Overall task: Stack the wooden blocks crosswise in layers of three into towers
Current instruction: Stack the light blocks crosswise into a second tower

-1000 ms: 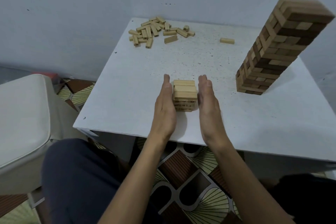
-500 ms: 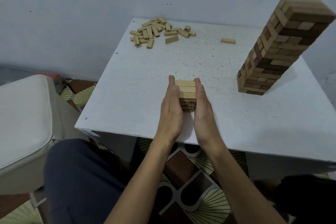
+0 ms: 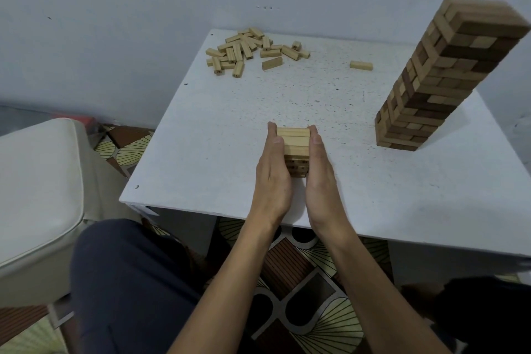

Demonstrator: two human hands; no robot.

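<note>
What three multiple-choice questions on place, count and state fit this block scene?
1. Where on the table does the tall tower stand? A) far left corner B) right side C) near left corner
2. How many blocks lie alone between the loose pile and the tall tower? A) one B) three C) five
3. What are the left hand and right hand doing? A) pressing the small tower's sides B) lifting a block C) resting idle

Key: B, it rises at the right; A, one lone block lies there; A, both lie flat against it.
</note>
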